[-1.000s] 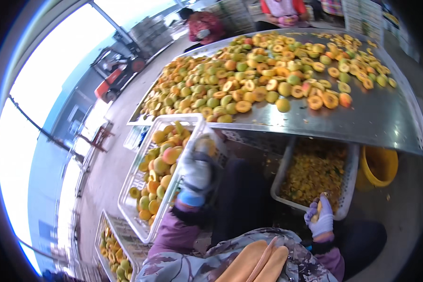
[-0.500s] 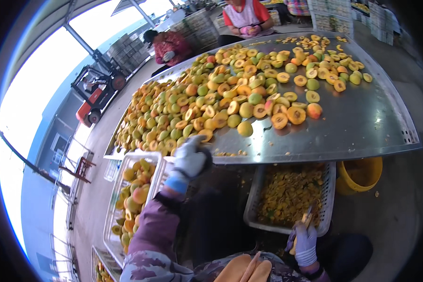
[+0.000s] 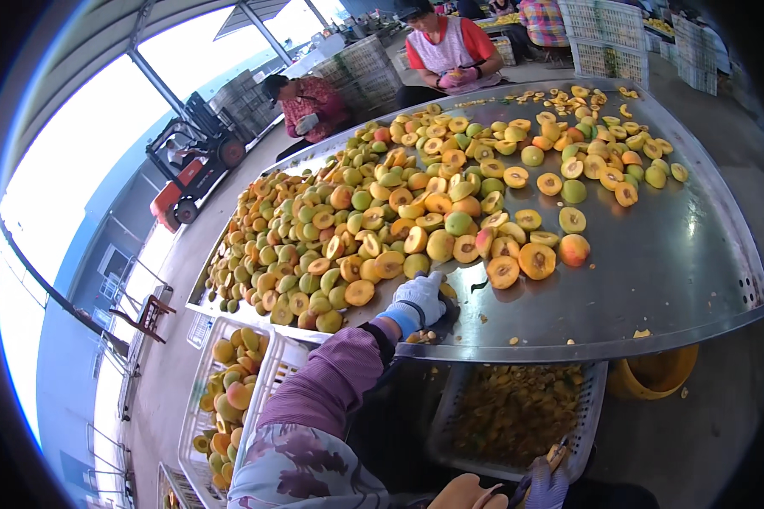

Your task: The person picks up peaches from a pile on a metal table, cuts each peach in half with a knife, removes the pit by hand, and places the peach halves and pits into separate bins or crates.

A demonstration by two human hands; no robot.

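Observation:
My left hand (image 3: 420, 299), in a white glove with a blue cuff, reaches over the near edge of the metal table (image 3: 637, 288). Its fingers close around a yellow-green peach (image 3: 447, 291), mostly hidden by the glove. Just beyond lies a big heap of peaches (image 3: 339, 220), many halved, some with pits showing. Low in the picture, my right hand (image 3: 545, 485), also gloved, grips a small tool (image 3: 558, 454) with a yellowish shaft; its exact kind is unclear. Below that hand's side of the table is a grey crate (image 3: 592, 416) of brown-yellow pits and scraps.
A white crate (image 3: 272, 373) of peaches stands left of my arm. A yellow bucket (image 3: 683, 373) sits under the table's right side. Two people (image 3: 454, 51) work across the table. An orange forklift (image 3: 178, 191) and stacked crates (image 3: 361, 72) are farther back.
My left hand has moved right from beside the white crate onto the table and closed on the peach. My view has tilted up; my right hand still holds the tool.

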